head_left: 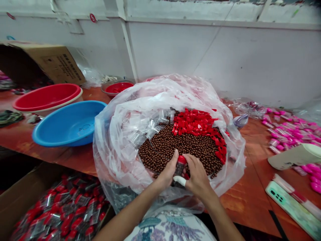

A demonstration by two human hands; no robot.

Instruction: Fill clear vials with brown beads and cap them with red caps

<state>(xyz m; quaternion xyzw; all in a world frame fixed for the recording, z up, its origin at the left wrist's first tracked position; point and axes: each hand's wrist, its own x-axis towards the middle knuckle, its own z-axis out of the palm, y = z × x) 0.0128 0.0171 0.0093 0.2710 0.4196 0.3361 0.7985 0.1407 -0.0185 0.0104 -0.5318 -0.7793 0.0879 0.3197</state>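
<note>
My left hand (168,172) and right hand (198,175) pinch a red-capped vial (180,166) between their fingertips. I see brown beads (175,144) at twelve o'clock, red caps (194,122) beyond.

Bright even light, soft shadows, edges warped, corners blurry.

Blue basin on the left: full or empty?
Empty. The blue basin shows bare inner floor, with nothing inside; it sits beside the red basin.
</note>
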